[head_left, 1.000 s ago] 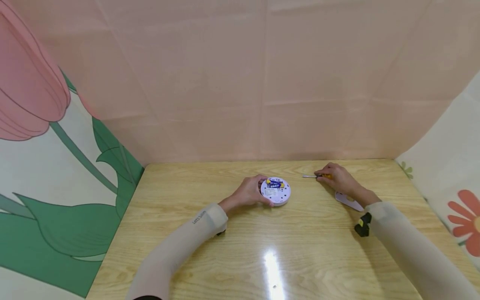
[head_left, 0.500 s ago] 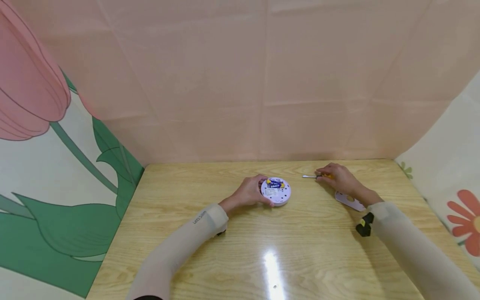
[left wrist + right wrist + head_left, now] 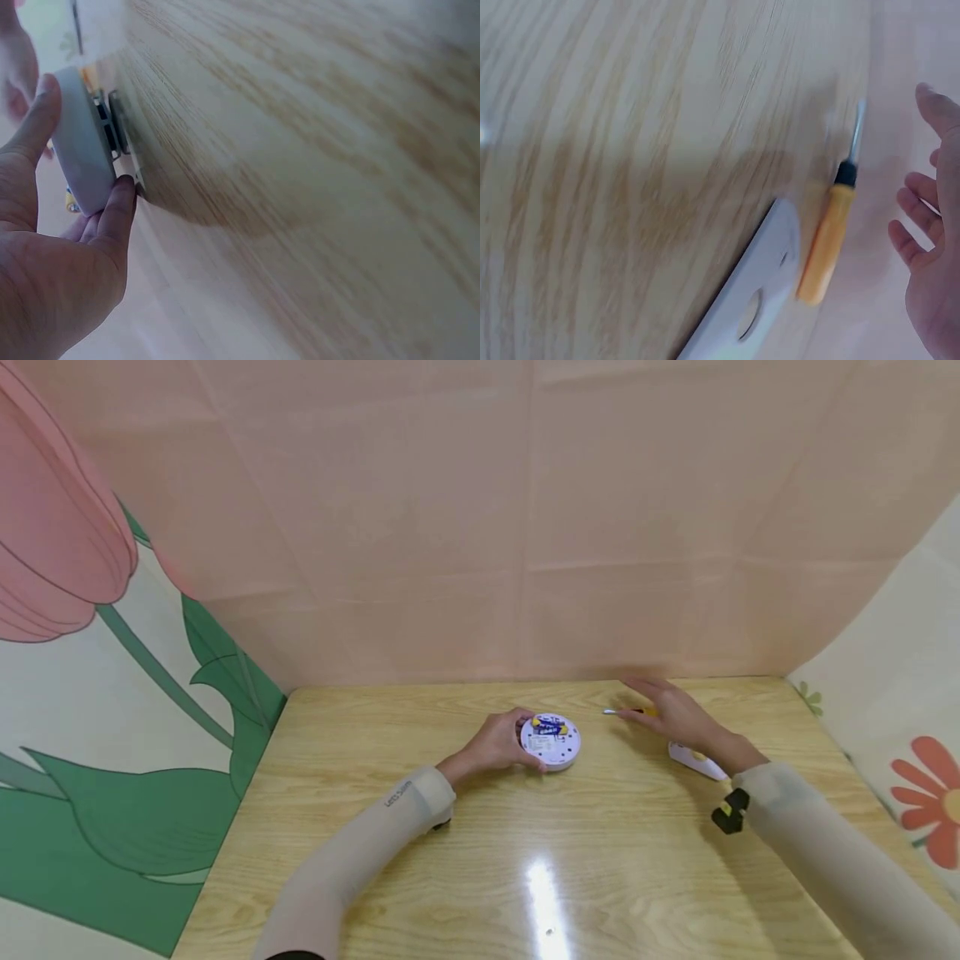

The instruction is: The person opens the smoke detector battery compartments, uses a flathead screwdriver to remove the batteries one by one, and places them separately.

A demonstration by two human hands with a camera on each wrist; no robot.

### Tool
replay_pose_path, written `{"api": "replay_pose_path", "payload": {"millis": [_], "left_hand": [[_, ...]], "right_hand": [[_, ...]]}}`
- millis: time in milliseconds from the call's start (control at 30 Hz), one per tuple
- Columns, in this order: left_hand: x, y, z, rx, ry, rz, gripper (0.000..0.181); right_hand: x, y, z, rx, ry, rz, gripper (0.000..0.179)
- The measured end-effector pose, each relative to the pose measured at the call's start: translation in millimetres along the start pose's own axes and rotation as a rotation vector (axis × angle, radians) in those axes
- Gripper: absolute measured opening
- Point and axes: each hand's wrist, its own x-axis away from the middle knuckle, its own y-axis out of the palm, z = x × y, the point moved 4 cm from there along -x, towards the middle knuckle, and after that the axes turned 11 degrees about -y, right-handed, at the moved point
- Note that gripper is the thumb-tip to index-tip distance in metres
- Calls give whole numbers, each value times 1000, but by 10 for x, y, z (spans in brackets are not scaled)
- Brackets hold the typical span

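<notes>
My left hand [image 3: 495, 742] grips the rim of a round white plastic device [image 3: 551, 750], thumb on one side and fingers on the other. Blue and yellow batteries [image 3: 550, 727] lie at the top of its upward face. From the left wrist view, the device's pale side [image 3: 79, 142] sits between thumb and fingers, with dark metal parts under it. My right hand [image 3: 678, 714] hovers over a screwdriver with an orange handle [image 3: 826, 244], fingers apart and holding nothing. That screwdriver lies on the table, its metal tip pointing left in the head view.
Beside the screwdriver, a flat white plate [image 3: 769, 255] with a round hole lies partly beneath my right wrist. A wood-grain table [image 3: 450, 877] carries everything. Pink cloth [image 3: 420, 527] rises behind the table's back edge, and patterned cloth hangs at both sides.
My right hand has let go of the screwdriver; its fingers have spread and lifted away. The left hand and the round device have stayed in place.
</notes>
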Motion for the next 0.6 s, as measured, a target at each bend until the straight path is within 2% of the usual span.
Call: {"api": "replay_pose_path", "payload": {"millis": [167, 400, 600], "left_hand": [[0, -3, 2, -8, -4, 5, 97], [1, -3, 11, -15, -17, -5, 97], [-6, 0, 14, -2, -13, -14, 96]], "right_hand": [[-101, 22, -210, -33, -45, 9, 71], [-233, 99, -508, -53, -169, 54, 71], [-309, 187, -731, -92, -209, 48, 69]]}}
